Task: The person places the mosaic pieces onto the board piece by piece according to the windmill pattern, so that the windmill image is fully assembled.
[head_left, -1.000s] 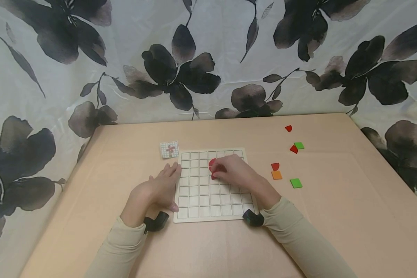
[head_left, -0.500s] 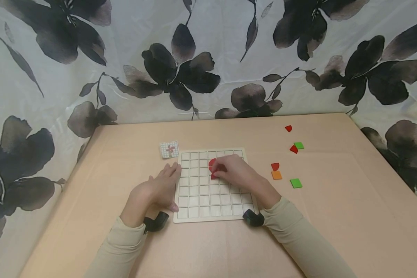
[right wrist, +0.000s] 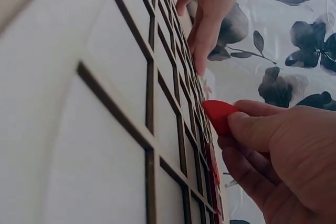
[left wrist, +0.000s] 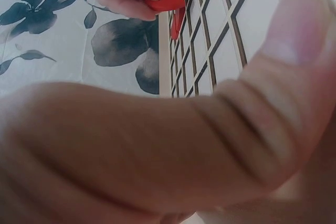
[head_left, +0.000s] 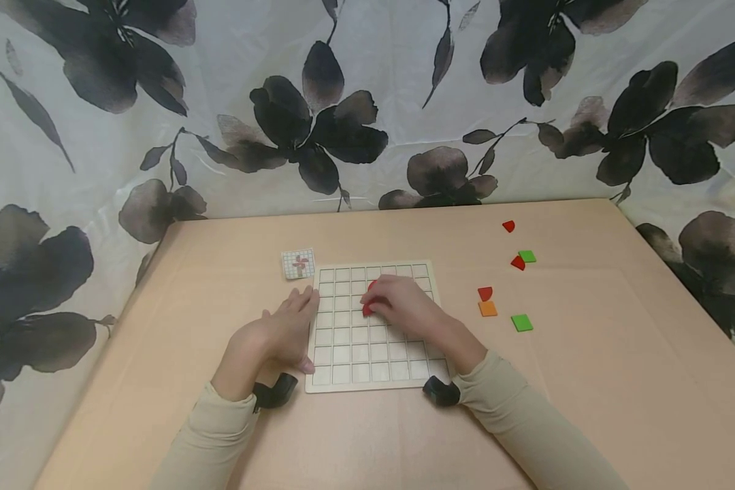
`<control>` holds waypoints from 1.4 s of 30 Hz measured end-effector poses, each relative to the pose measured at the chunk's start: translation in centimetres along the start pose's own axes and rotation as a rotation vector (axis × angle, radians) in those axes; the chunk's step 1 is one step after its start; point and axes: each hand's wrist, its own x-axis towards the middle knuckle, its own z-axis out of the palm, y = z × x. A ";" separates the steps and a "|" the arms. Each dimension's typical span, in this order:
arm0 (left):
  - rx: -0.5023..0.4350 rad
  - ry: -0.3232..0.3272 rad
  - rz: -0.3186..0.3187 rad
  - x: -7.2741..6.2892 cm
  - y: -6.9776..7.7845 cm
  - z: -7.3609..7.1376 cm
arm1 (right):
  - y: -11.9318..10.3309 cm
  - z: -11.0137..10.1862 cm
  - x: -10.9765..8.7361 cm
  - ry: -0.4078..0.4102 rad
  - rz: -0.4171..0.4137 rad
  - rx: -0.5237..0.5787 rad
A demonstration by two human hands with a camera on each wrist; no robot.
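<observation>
My right hand [head_left: 401,304] is over the upper middle of a white grid board [head_left: 361,373]. Between thumb and index finger it pinches a small red piece [right wrist: 218,115] with a curved side, tilted close over the grid in the right wrist view. Another red piece [head_left: 372,284] lies in the grid just beyond, partly covered by the fingers. My left hand [head_left: 282,330] rests along the board's left edge, its fingers extended and thumb near the lower left corner. In the left wrist view, its thumb [left wrist: 296,30] overlaps the grid.
A small card [head_left: 298,264] with a red pattern on a grid lies beyond the board's upper left corner. To the right are loose red pieces [head_left: 485,293], an orange square [head_left: 488,309] and green squares [head_left: 523,322]. A floral cloth [head_left: 404,122] hangs behind the table.
My right hand has shifted slightly left across the grid, carrying the pinched red piece with it. My left hand stays at the board's edge.
</observation>
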 end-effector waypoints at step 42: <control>0.015 -0.015 -0.006 0.6 -0.4 -0.4 | -0.9 1.5 0.8 -0.061 -0.022 -0.152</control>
